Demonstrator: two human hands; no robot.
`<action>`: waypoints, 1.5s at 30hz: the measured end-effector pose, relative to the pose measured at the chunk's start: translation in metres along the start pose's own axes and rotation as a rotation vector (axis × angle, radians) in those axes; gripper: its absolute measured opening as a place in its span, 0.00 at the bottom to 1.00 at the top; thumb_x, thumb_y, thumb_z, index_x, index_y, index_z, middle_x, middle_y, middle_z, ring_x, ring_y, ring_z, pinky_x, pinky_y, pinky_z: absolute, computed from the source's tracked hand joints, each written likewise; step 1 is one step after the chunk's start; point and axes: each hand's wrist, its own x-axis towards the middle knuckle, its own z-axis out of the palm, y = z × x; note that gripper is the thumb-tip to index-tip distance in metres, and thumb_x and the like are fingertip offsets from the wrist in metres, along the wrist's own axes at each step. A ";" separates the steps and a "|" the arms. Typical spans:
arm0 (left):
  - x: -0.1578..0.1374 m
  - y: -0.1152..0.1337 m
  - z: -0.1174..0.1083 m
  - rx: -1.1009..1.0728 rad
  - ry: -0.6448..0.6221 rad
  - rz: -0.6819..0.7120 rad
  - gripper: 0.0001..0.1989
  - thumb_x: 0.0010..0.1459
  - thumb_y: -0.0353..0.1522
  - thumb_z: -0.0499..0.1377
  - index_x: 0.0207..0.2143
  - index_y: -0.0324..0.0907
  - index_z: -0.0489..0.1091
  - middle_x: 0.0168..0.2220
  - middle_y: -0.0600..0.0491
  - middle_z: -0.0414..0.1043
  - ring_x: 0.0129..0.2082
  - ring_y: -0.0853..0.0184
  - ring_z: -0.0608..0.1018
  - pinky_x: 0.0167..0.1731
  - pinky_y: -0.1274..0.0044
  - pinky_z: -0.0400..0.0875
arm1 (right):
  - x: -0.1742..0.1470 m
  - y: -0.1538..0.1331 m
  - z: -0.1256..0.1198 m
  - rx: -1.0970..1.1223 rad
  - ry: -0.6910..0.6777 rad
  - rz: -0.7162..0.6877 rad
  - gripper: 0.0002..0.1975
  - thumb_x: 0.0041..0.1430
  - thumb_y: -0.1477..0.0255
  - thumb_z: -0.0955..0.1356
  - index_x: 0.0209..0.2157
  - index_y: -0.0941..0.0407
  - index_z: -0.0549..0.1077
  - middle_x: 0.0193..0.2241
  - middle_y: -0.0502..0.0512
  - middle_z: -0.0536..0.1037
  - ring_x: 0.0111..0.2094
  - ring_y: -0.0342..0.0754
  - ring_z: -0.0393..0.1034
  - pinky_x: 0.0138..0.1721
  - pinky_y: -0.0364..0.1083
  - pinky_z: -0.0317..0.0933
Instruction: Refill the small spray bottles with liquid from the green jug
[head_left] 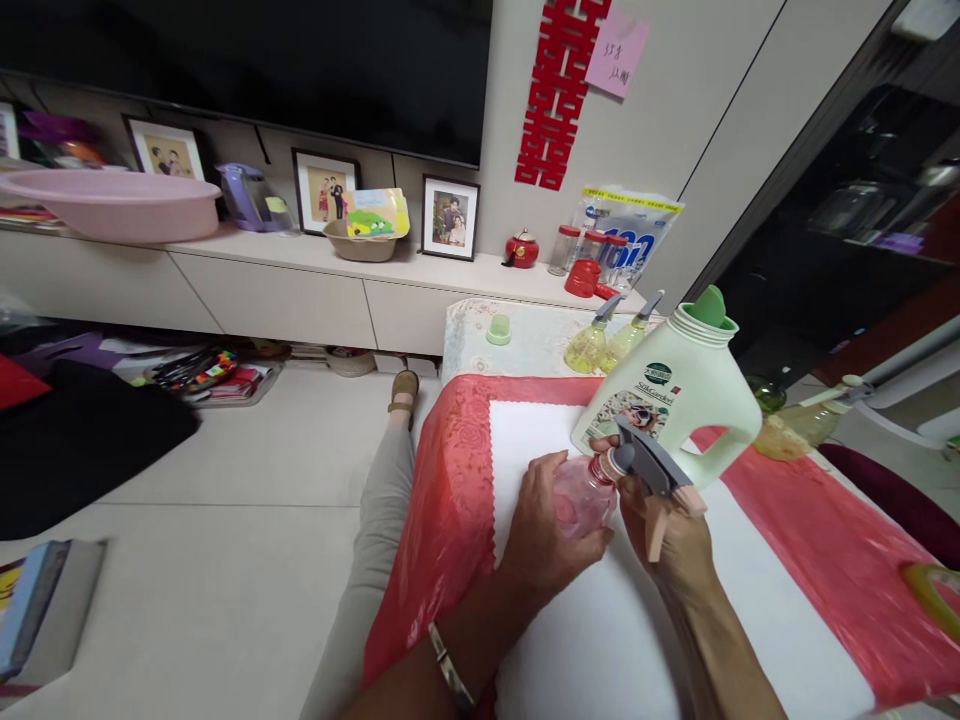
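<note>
A pink see-through spray bottle (577, 497) is tilted above the white sheet, its neck toward the right. My left hand (541, 535) wraps round the bottle's body. At the neck, the fingers of my right hand (671, 535) close on the grey spray head (651, 458), which has a peach trigger and nozzle. The spray head sits at the bottle mouth; whether it is fully screwed on I cannot tell. Just behind my hands stands a large pale green detergent jug (679, 375) with an open top and a green spout.
A red cover and a white sheet (525, 430) lie on the table. Two yellow-tinted spray bottles (587, 345) and a green cap (499, 329) are at its far end. Another spray bottle (806, 425) stands right. A pink basin (127, 205) rests on the cabinet.
</note>
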 end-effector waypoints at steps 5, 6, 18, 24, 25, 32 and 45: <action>0.000 0.000 0.000 0.002 -0.006 -0.012 0.43 0.37 0.25 0.70 0.56 0.43 0.58 0.52 0.45 0.68 0.54 0.52 0.73 0.57 0.58 0.70 | 0.000 0.000 -0.001 -0.016 0.007 -0.007 0.21 0.59 0.64 0.73 0.54 0.50 0.76 0.50 0.60 0.76 0.52 0.55 0.71 0.50 0.52 0.71; -0.001 0.000 -0.001 0.000 -0.002 -0.010 0.43 0.37 0.25 0.70 0.56 0.42 0.58 0.52 0.45 0.68 0.54 0.52 0.73 0.57 0.58 0.70 | 0.000 -0.001 -0.001 -0.020 0.005 -0.005 0.21 0.59 0.65 0.73 0.54 0.50 0.76 0.50 0.59 0.77 0.53 0.55 0.71 0.51 0.51 0.71; 0.000 -0.003 -0.001 -0.007 -0.014 0.018 0.43 0.38 0.26 0.70 0.57 0.42 0.57 0.53 0.44 0.67 0.54 0.51 0.73 0.56 0.57 0.69 | 0.000 -0.007 0.000 -0.114 -0.007 0.008 0.21 0.58 0.64 0.74 0.52 0.53 0.77 0.51 0.61 0.76 0.53 0.57 0.71 0.49 0.52 0.71; 0.000 -0.005 -0.001 0.012 -0.004 0.055 0.42 0.39 0.27 0.71 0.56 0.43 0.58 0.52 0.45 0.68 0.53 0.51 0.73 0.56 0.57 0.70 | -0.002 -0.006 0.006 -0.122 -0.019 0.004 0.20 0.59 0.63 0.73 0.52 0.52 0.77 0.48 0.60 0.78 0.50 0.56 0.73 0.50 0.54 0.71; 0.000 -0.006 -0.001 0.016 -0.005 0.057 0.42 0.38 0.27 0.71 0.56 0.44 0.58 0.52 0.45 0.68 0.53 0.51 0.74 0.56 0.57 0.70 | -0.003 -0.005 0.006 -0.113 -0.012 0.004 0.20 0.59 0.62 0.74 0.52 0.52 0.77 0.47 0.59 0.78 0.49 0.56 0.74 0.50 0.54 0.71; -0.004 -0.004 0.003 0.116 0.062 0.130 0.41 0.44 0.31 0.69 0.59 0.41 0.56 0.53 0.42 0.69 0.53 0.50 0.74 0.56 0.56 0.71 | -0.006 0.003 0.007 -0.120 0.067 -0.033 0.20 0.57 0.64 0.75 0.50 0.53 0.76 0.50 0.61 0.77 0.50 0.55 0.73 0.51 0.54 0.70; -0.007 0.006 -0.008 0.130 -0.020 0.403 0.37 0.64 0.31 0.58 0.70 0.52 0.45 0.64 0.45 0.61 0.64 0.54 0.67 0.63 0.57 0.66 | -0.008 0.003 0.015 -0.183 0.068 -0.015 0.22 0.59 0.59 0.74 0.52 0.52 0.76 0.59 0.57 0.71 0.62 0.55 0.63 0.67 0.55 0.54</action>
